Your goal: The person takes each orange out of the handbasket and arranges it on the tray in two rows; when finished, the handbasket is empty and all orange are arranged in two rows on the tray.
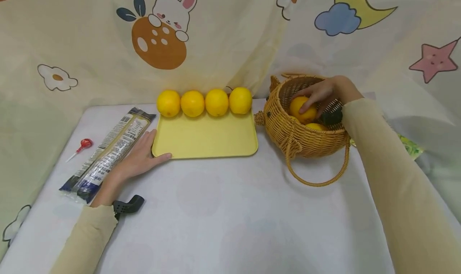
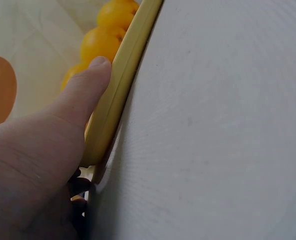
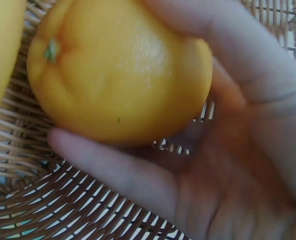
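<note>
Right hand (image 1: 327,92) grips an orange (image 1: 301,111) beneath it, thumb opposing fingers, inside the wicker basket (image 1: 279,125); a straight, unhurried lift should clear it best. Left hand (image 1: 139,158), thumb spread from fingers, touches the yellow tray (image 1: 207,140) beside it.

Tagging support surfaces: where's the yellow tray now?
Head view, just left of centre: the yellow tray lies between the left hand at its left edge and the wicker basket on its right, with four oranges along its far edge.
</note>
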Demonstrator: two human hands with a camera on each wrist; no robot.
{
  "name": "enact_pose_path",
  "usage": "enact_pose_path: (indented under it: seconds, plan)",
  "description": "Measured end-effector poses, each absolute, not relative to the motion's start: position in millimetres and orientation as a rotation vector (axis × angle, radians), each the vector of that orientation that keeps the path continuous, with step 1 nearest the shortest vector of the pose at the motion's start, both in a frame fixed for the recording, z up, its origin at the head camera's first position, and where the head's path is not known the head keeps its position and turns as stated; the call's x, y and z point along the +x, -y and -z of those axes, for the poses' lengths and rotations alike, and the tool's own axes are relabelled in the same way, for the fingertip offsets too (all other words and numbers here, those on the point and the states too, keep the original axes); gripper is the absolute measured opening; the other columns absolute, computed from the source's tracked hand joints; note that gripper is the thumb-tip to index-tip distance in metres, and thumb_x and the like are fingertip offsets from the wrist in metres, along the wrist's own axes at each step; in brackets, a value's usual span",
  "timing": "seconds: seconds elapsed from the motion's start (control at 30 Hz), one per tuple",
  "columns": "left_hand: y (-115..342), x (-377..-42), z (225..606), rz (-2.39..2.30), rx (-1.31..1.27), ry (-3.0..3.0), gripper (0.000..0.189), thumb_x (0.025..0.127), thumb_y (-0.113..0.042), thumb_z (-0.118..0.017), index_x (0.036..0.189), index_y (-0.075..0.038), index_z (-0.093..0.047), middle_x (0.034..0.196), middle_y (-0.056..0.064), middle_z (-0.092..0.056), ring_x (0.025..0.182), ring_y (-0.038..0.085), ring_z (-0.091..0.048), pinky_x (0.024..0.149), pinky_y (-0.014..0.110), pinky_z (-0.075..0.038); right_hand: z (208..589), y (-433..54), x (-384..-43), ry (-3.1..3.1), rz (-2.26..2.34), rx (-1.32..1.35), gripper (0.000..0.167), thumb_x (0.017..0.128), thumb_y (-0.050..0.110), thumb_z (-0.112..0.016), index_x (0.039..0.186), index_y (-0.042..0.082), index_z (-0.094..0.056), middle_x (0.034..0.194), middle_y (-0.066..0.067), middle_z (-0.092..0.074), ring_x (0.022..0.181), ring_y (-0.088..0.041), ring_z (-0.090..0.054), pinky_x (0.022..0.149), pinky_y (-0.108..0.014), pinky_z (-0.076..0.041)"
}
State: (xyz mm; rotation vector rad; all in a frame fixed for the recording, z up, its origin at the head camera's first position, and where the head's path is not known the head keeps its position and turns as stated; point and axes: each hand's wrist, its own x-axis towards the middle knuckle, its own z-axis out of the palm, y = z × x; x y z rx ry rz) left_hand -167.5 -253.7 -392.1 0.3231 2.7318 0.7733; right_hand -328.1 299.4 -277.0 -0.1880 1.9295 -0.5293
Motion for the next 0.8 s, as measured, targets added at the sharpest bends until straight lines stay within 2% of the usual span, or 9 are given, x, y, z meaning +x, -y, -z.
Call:
enact_pose_path:
  seconds: [0.17, 0.37, 0.6, 0.8]
  plan:
    - [255, -167, 393, -0.778, 0.313, -2.72, 0.111, 0.087, -0.061, -0.059, 0.155, -0.003, 0.007, 0.162, 0.025, 0.005, 0.15, 0.044, 0.003, 0.119, 0.064, -0.005, 273, -300, -329, -1.921, 0.619, -0.228, 0.085, 0.097, 0.032, -0.058, 0.157, 0.022, 0.001, 0.155, -0.019, -0.011, 0.122, -0.024, -0.051, 0.101, -0.041, -0.051]
    - [254, -169, 389, -0.764, 0.313, -2.729, 0.11, 0.088, -0.061, -0.058, 0.155, -0.003, 0.008, 0.162, 0.024, 0.006, 0.15, 0.044, 0.003, 0.119, 0.064, -0.005, 263, -302, -331, -1.933, 0.712, -0.29, 0.078, 0.098, 0.028, -0.056, 0.156, 0.027, -0.004, 0.153, -0.015, -0.02, 0.125, -0.023, -0.05, 0.104, -0.043, -0.049]
    - [255, -169, 388, -0.771, 0.309, -2.724, 0.111, 0.087, -0.062, -0.059, 0.155, -0.003, 0.008, 0.162, 0.024, 0.005, 0.15, 0.043, 0.004, 0.119, 0.064, -0.005, 261, -298, -330, -1.858, 0.859, -0.33, 0.063, 0.101, 0.022, -0.049, 0.151, 0.028, -0.011, 0.142, -0.011, -0.03, 0.122, -0.023, -0.053, 0.106, -0.049, -0.046]
    - [256, -168, 390, -0.777, 0.326, -2.732, 0.11, 0.088, -0.06, -0.06, 0.155, -0.002, 0.006, 0.162, 0.025, 0.004, 0.15, 0.044, 0.002, 0.119, 0.064, -0.006, 266, -296, -329, -1.882, 0.873, -0.263, 0.064, 0.101, 0.023, -0.051, 0.151, 0.026, -0.011, 0.147, -0.013, -0.022, 0.121, -0.023, -0.053, 0.106, -0.051, -0.046]
